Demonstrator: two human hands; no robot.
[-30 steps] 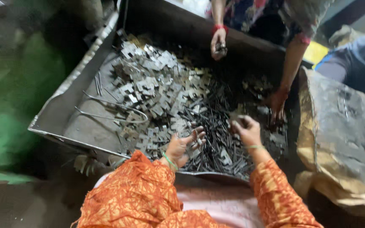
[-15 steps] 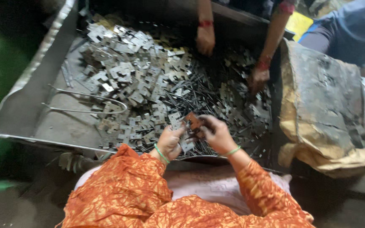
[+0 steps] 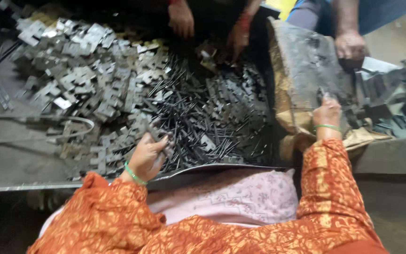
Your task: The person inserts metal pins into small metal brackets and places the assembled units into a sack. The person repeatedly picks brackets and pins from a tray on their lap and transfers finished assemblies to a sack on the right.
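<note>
Since half a second ago the two hands, then joined over the near edge of the metal tray, have parted. Now the left hand stays at the tray's near edge, fingers curled around a grey notched metal plate it lifts from the pile of plates. That pile fills the tray's far left part. Thin dark metal pins lie heaped in the middle and toward the right edge, just beyond the left hand.

Out past the tray's right edge, the right hand has reached to a crumpled brown sack, its fingertips pinched on a small dark piece at the top; what that piece is cannot be made out. More grey metal parts lie on the sack, further right.

At the tray's far edge, two hands of another person dip into the parts. A third person's hand rests on the sack's far side.

A bent wire handle lies on the tray's bare left part.
</note>
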